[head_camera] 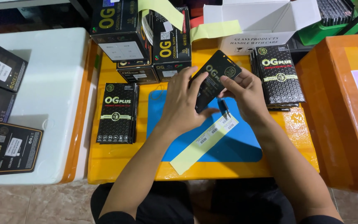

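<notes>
Both of my hands hold one flat black packet [216, 72] with gold print, tilted above a blue mat [237, 143]. My left hand [183, 101] grips its lower left edge. My right hand [245, 93] pinches its right side, fingers near the packet's middle. On the mat under my hands lies a pale yellow backing strip [199, 145] carrying a few small white stickers. A stack of like black packets [118, 113] rests to the left on the yellow tabletop [117, 161], and another stack [279, 74] sits to the right.
Black cartons [143, 37] stand at the back with yellow strips hanging over them. An open white cardboard box [262, 20] is behind the hands. A white foam lid [50, 95] with more black boxes lies left; an orange bin [340, 112] stands right.
</notes>
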